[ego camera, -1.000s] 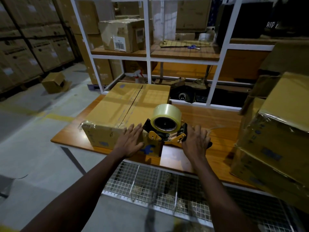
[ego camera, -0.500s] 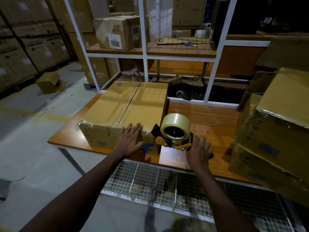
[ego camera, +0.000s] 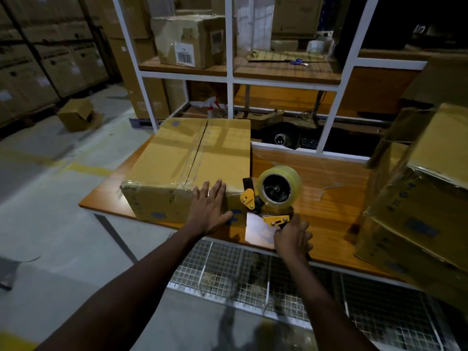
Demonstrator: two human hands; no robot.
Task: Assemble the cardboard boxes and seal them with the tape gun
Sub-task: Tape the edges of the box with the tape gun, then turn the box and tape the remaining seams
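A closed cardboard box (ego camera: pixel 192 158) lies on the wooden table (ego camera: pixel 326 198), with clear tape along its top seam and over its near edge. My left hand (ego camera: pixel 209 207) presses flat, fingers spread, against the box's near face and top edge. My right hand (ego camera: pixel 291 238) grips the handle of the yellow and black tape gun (ego camera: pixel 273 198). The gun carries a roll of clear tape and sits just off the box's near right corner. A strip of tape runs from the gun to the box's near face.
Several sealed boxes (ego camera: pixel 417 198) are stacked at the table's right end. A white shelf frame (ego camera: pixel 229 79) behind the table holds a labelled box (ego camera: pixel 190 41) and blue scissors (ego camera: pixel 298 62). A wire mesh rack (ego camera: pixel 253 274) lies below the table's front edge. A small box (ego camera: pixel 77 115) sits on the floor at left.
My right hand has drawn the tape gun down and toward me, past the box's near right corner. My left hand has stayed on the box's near edge.
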